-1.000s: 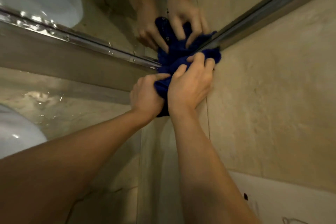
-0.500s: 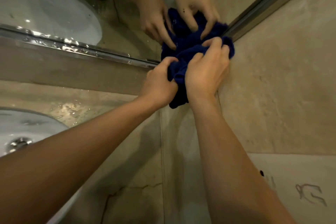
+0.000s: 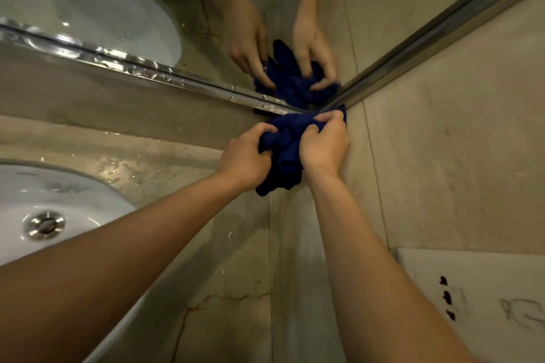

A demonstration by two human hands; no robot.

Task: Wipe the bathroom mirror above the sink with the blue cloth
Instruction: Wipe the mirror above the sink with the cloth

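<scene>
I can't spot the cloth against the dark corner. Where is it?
The blue cloth sits centre frame, bunched between the left hand and right hand, just below the mirror's bottom-right corner.

A wet stone countertop spreads left of the hands, a chrome drain lower left, a white wall plate lower right.

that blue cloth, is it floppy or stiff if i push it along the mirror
Probably floppy: the blue cloth is bunched into soft folds between the left hand and right hand, with an end drooping below. It would likely crumple rather than slide flat.
</scene>
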